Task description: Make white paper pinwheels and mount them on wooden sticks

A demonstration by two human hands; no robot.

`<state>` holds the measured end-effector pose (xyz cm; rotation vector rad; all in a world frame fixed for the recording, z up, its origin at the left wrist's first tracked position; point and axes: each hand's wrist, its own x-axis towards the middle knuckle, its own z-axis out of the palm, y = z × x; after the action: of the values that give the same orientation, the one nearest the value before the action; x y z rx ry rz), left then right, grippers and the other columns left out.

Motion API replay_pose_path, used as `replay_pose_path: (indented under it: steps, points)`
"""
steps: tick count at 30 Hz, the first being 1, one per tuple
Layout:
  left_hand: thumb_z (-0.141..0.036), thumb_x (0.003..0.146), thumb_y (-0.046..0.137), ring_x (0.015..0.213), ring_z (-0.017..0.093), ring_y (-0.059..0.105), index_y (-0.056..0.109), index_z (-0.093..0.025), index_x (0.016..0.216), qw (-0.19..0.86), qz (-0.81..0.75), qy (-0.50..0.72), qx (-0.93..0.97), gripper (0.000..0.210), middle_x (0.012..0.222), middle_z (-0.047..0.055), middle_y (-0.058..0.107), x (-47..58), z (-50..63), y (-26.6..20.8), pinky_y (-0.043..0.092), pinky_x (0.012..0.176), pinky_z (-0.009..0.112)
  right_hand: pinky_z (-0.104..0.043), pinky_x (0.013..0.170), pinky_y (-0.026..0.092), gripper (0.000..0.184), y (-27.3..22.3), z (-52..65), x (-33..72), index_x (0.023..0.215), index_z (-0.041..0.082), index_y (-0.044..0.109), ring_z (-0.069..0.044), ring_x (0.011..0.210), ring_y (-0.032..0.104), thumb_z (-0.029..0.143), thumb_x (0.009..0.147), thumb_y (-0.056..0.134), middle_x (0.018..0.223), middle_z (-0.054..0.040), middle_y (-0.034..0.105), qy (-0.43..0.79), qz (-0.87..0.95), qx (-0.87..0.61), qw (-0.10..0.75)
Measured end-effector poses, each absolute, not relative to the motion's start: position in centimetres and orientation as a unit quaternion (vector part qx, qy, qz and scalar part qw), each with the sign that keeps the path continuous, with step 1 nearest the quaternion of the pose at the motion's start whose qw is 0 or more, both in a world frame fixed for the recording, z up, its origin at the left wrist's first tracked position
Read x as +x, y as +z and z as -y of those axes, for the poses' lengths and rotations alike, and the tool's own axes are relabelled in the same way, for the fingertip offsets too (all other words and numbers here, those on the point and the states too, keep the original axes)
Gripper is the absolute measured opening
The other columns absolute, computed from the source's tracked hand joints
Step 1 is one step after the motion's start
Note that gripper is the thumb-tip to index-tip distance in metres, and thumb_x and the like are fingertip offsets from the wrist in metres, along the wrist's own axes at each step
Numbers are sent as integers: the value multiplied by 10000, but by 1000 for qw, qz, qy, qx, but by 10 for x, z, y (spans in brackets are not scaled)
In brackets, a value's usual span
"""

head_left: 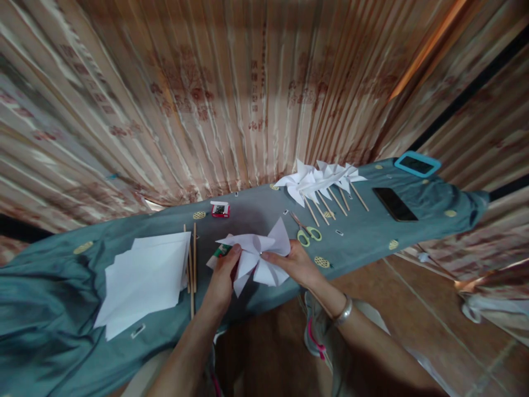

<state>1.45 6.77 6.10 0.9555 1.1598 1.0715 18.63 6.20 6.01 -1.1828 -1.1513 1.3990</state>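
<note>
Both hands hold a white paper pinwheel (264,270) above the near edge of the cloth-covered table. My left hand (225,275) grips its left side, the thumb on the paper. From the other side, my right hand (295,262) pinches it, thumb tip beside the small dark pin at the centre. The fingers underneath are hidden by the paper; I cannot tell whether a stick is behind it. A green and white packet (218,253) shows partly behind the pinwheel. Just right of my right hand lie scissors (308,234) with yellow-green handles.
White paper sheets (144,275) are stacked at left beside several wooden sticks (194,259). Behind the pinwheel sits an open red box (220,209) of small dark pins. Several finished pinwheels (318,179) lie at the back right, near a black phone (394,204) and a blue-framed device (417,164).
</note>
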Motion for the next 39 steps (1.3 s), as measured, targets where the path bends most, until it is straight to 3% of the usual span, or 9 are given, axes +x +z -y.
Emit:
replay_pose_path:
  steps: [3, 6, 11, 18, 24, 33, 39]
  points:
    - [-487, 638, 717, 591, 168, 582, 672, -129, 704, 617, -490, 421, 449, 367, 628, 29, 653, 18, -66, 66, 456, 583, 276, -238, 530, 456, 311, 62, -62, 186, 749, 140, 721, -129, 565, 578, 429, 643, 768, 662, -13, 694, 566, 475, -483, 470]
    - [-402, 595, 757, 631, 182, 603, 695, -126, 798, 571, -503, 395, 515, 348, 703, 38, 693, 23, -63, 72, 457, 593, 272, -243, 544, 467, 289, 64, -62, 185, 767, 145, 726, -139, 585, 595, 412, 659, 753, 686, -19, 705, 547, 484, -493, 473]
    - [-401, 696, 683, 712, 209, 632, 702, -144, 879, 481, -533, 400, 570, 317, 803, 56, 723, 27, -60, 72, 468, 642, 282, -252, 545, 480, 302, 62, -62, 183, 760, 146, 728, -153, 589, 612, 425, 648, 760, 685, -24, 710, 544, 480, -492, 481]
    - [-351, 733, 629, 614, 170, 580, 681, -160, 750, 423, -545, 404, 601, 198, 660, 12, 664, 28, -60, 74, 426, 574, 251, -246, 547, 477, 332, 67, -62, 186, 771, 143, 731, -142, 584, 602, 424, 607, 797, 686, -19, 709, 566, 465, -472, 491]
    - [-373, 751, 623, 677, 192, 623, 699, -159, 800, 427, -537, 407, 604, 232, 725, 29, 705, 31, -60, 77, 464, 621, 266, -240, 567, 470, 283, 69, -63, 191, 743, 141, 726, -133, 589, 599, 375, 608, 808, 670, -3, 696, 569, 468, -457, 498]
    - [-374, 759, 626, 793, 227, 666, 710, -159, 850, 429, -536, 401, 607, 247, 818, 54, 737, 34, -61, 74, 499, 716, 296, -240, 570, 450, 339, 65, -63, 193, 742, 135, 715, -119, 570, 561, 434, 607, 799, 649, 0, 670, 583, 463, -436, 506]
    - [-395, 734, 622, 750, 221, 659, 713, -152, 817, 431, -535, 415, 596, 272, 779, 55, 731, 37, -61, 75, 501, 692, 297, -222, 517, 394, 365, 63, -64, 193, 683, 136, 672, -104, 542, 498, 475, 607, 784, 599, 13, 606, 562, 476, -465, 492]
